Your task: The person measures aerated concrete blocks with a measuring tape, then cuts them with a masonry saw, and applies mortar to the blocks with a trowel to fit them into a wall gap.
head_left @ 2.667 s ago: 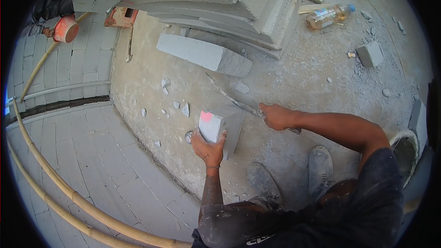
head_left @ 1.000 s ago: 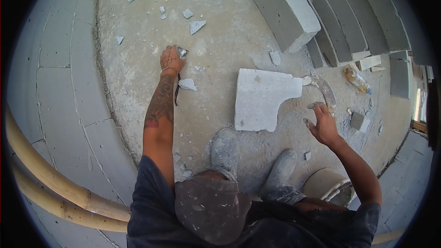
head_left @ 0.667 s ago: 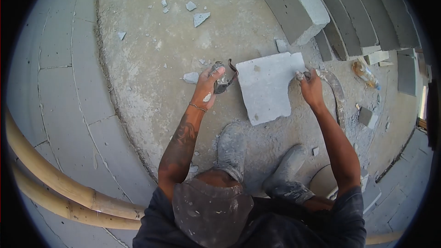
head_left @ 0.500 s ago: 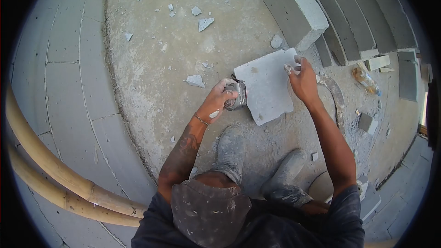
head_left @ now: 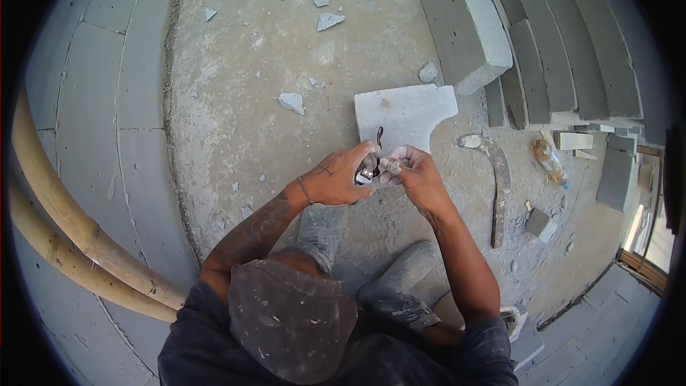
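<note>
My left hand point(head_left: 350, 174) is closed around a tape measure point(head_left: 366, 175) with a dark strap that loops up from it. Close beside it, my right hand point(head_left: 411, 175) has its fingers pinched together at the tape measure's side; what lies between them is too small to make out. Both hands are over the near edge of a pale, notched block piece point(head_left: 407, 113) lying on the dusty floor.
Grey blocks point(head_left: 464, 21) stand at the upper right. A curved, dusty strip point(head_left: 498, 186), a plastic bottle point(head_left: 549, 161) and a small block point(head_left: 541, 224) lie to the right. Broken chips point(head_left: 291, 103) are scattered ahead. Bamboo poles point(head_left: 78, 229) cross the left side.
My right hand has left the block's far right corner and come in beside my left hand, its fingers now together. The view has shifted, and the tape measure is turned differently.
</note>
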The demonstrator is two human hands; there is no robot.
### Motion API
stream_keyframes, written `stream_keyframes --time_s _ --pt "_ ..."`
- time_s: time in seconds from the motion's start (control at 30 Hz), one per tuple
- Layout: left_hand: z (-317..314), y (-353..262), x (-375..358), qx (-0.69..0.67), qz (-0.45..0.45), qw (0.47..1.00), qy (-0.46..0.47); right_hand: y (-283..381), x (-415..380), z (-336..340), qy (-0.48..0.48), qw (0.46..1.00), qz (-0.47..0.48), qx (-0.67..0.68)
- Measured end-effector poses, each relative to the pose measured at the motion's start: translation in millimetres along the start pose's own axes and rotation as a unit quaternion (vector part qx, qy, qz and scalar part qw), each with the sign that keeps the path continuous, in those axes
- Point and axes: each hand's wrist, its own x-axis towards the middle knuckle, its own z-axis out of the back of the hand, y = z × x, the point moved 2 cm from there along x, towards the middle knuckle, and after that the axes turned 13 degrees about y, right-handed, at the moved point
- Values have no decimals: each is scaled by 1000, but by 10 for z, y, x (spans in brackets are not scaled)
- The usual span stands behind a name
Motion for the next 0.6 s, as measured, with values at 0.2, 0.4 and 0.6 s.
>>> stream_keyframes --time_s 0.2,0.4,0.6 --pt "-306 457 -146 -75 86 993 9 -398 10 -131 2 963 48 -266" --pt "-14 752 -199 -117 153 973 -127 -974 -370 -186 7 838 77 -539" --pt "-21 705 -138 -140 163 959 -186 -1357 -689 -380 219 660 4 -719"
